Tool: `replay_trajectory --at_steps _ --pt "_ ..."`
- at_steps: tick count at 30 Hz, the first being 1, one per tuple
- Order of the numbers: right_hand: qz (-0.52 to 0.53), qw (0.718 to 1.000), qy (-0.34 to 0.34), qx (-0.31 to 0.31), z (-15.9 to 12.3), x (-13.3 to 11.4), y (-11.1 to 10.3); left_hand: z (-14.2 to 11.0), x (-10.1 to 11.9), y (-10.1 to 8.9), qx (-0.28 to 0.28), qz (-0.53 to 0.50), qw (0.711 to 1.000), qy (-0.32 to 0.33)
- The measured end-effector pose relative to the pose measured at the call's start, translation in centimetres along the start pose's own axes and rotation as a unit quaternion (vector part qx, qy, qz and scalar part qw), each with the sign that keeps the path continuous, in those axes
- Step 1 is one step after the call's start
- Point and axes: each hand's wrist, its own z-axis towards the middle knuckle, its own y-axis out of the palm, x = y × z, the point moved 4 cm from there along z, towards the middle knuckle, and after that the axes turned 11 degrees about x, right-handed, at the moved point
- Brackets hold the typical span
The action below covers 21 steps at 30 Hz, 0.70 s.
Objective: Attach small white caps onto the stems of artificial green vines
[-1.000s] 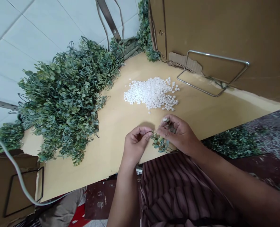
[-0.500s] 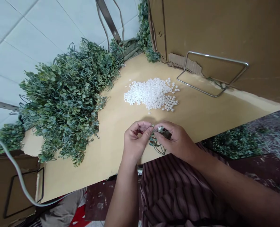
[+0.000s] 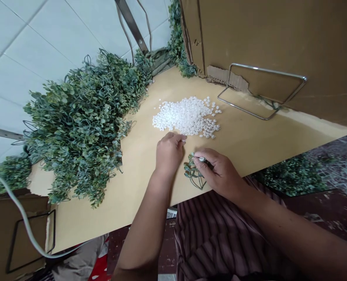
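My right hand [image 3: 220, 169] is closed on an artificial leaf sprig [image 3: 189, 168], whose green leaves and bent stems hang below the thumb. A small pale round end [image 3: 201, 159] shows between the thumb and forefinger. At the near edge of a heap of small white plastic beads [image 3: 187, 115], my left hand [image 3: 169, 150] has its thumb and forefinger pinched together low on the table. A white speck between those fingertips looks like one bead, partly hidden.
A large pile of artificial greenery [image 3: 85, 121] covers the left of the tan tabletop [image 3: 144, 171]. Behind, at the right, stands a cardboard box [image 3: 273, 43] with a wire handle [image 3: 262, 116] jutting over the table. A pale cable [image 3: 21, 210] curves at lower left.
My left hand has left the sprig and moved forward to the near edge of the bead heap. My right hand keeps the sprig in nearly the same place.
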Motion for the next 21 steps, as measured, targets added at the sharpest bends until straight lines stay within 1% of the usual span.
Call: replay_trajectory --at_steps 2,3,5,6,8,10,12,14,17,21 --pt "0.001 1.000 0.011 -0.014 0.0 0.0 0.0 0.1 -0.1 0.0 0.014 0.007 1.000 -0.005" --pt "0.002 1.000 0.013 -0.016 0.0 0.0 0.0 0.1 -0.2 -0.1 0.019 -0.007 1.000 -0.020" --pt "0.005 1.000 0.012 -0.013 0.0 0.0 -0.1 -0.3 -0.4 -0.5 0.025 -0.082 0.993 -0.085" --pt "0.006 1.000 0.013 -0.012 0.0 0.0 -0.1 -0.6 -0.4 -0.8 0.025 -0.139 0.982 -0.129" --pt "0.006 1.000 0.018 -0.012 0.0 0.0 -0.1 -1.5 -0.2 -1.2 0.016 -0.264 0.941 -0.211" --pt "0.010 1.000 0.025 -0.013 0.0 0.0 -0.2 -2.6 0.3 -1.4 -0.001 -0.367 0.892 -0.265" --pt "0.018 0.999 0.030 -0.015 0.1 -0.1 -0.2 -3.7 0.7 -1.4 -0.021 -0.433 0.850 -0.299" --pt "0.024 0.999 0.036 -0.021 0.1 -0.1 -0.1 -4.7 0.8 -1.2 -0.029 -0.463 0.823 -0.328" --pt "0.030 0.998 0.049 -0.033 0.1 0.0 -0.1 -5.6 0.5 -0.7 -0.024 -0.469 0.809 -0.353" --pt "0.045 0.997 0.055 -0.032 0.0 0.0 -0.1 -5.8 0.3 -0.5 -0.019 -0.485 0.800 -0.354"
